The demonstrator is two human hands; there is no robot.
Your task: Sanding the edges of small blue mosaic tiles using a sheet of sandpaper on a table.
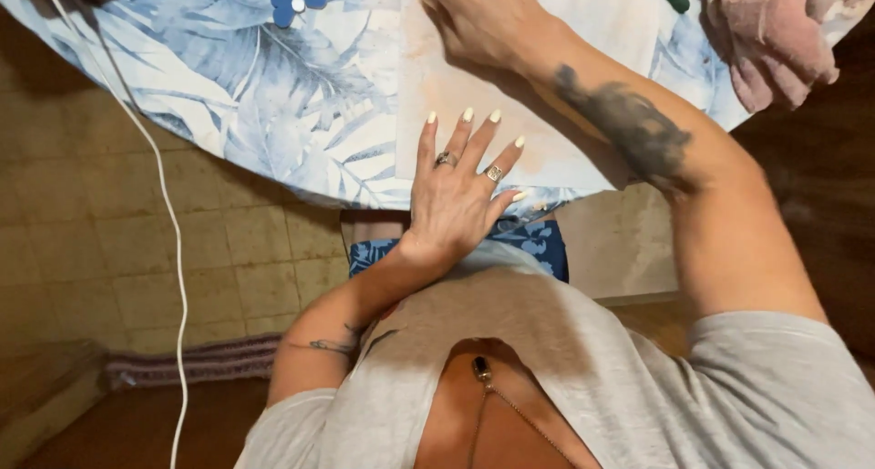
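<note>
In the middle of the frame, the left hand lies flat, fingers spread, on a thin white cloth. The right hand, at the top, presses it too; I cannot tell its grip. The cloth looks soft and light, best pinched at an edge.

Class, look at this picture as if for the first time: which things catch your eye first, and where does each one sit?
First, the left hand with pale polished nails and rings, spread flat on a white cloth at the near edge of the blue leaf-print board cover. Beyond it, the right hand presses the same cloth. A thin white cord hangs down at the left, over the tiled floor.
</note>
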